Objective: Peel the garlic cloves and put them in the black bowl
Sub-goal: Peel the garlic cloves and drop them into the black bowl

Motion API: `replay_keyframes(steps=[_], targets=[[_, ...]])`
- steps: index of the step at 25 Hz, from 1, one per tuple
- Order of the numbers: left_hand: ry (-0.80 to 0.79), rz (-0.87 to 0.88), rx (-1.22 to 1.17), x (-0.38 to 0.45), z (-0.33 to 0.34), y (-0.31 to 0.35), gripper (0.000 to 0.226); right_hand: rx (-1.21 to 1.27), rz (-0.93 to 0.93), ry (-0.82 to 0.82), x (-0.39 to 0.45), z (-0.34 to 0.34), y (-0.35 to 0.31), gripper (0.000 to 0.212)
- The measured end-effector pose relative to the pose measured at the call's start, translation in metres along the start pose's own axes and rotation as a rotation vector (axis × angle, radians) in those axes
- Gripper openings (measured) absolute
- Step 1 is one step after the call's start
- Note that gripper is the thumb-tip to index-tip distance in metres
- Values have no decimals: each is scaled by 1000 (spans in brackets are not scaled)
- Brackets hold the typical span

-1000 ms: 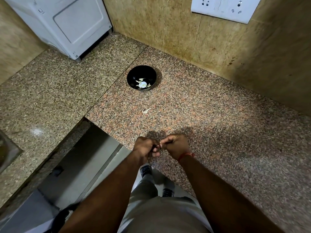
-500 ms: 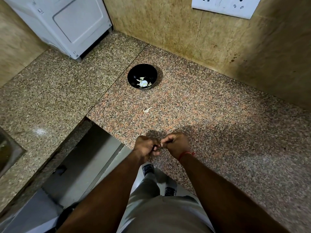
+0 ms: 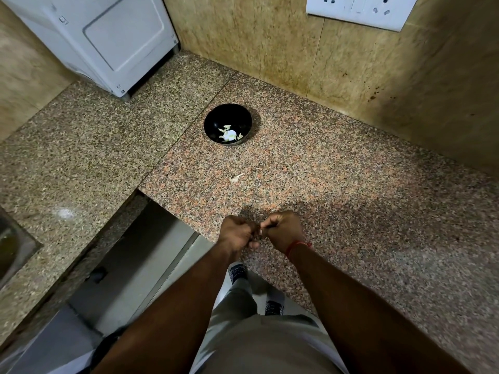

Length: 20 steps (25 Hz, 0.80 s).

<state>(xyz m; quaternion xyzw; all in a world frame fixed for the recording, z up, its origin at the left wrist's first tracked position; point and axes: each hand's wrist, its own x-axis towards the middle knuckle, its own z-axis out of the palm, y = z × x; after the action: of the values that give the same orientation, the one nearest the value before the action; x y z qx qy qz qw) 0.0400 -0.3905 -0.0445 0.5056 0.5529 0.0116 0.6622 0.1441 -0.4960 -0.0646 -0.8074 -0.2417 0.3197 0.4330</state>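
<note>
Speckled granite counter (image 3: pixel 337 184): left hand (image 3: pixel 237 234) and right hand (image 3: pixel 283 230) both curled, pinching something hidden, presumably a clove; I'm picking skin off in small pulls.

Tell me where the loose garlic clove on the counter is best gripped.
Pinch the garlic clove across its plump lower-left end, coming from above with the right hand. It lies flat on the granite counter, its thin tip pointing up-right, away from the person.

Hidden and cut off

Whatever the curled left hand (image 3: pixel 237 234) and right hand (image 3: pixel 283 232) pinch between them is concealed; the sink (image 3: pixel 12 247) at nine o'clock and socket plate (image 3: pixel 359 9) at one o'clock are cropped.
</note>
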Motion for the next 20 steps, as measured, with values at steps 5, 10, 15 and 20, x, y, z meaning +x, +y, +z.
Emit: replay_keyframes(steps=[5, 10, 15, 20], targets=[[-18, 0, 24, -1, 1, 0, 9, 15, -2, -25, 3, -1, 2, 17], [-73, -18, -84, -7, -4, 6, 11, 216, 73, -114, 7, -8, -1, 15], [-141, -47, -179, -5, -8, 18, 16, 664, 224, -155, 2, -16, -11, 18], [-92, -2, -16, 2, -3, 18, 12, 878, 367, -90, 5, -13, -10, 19]])
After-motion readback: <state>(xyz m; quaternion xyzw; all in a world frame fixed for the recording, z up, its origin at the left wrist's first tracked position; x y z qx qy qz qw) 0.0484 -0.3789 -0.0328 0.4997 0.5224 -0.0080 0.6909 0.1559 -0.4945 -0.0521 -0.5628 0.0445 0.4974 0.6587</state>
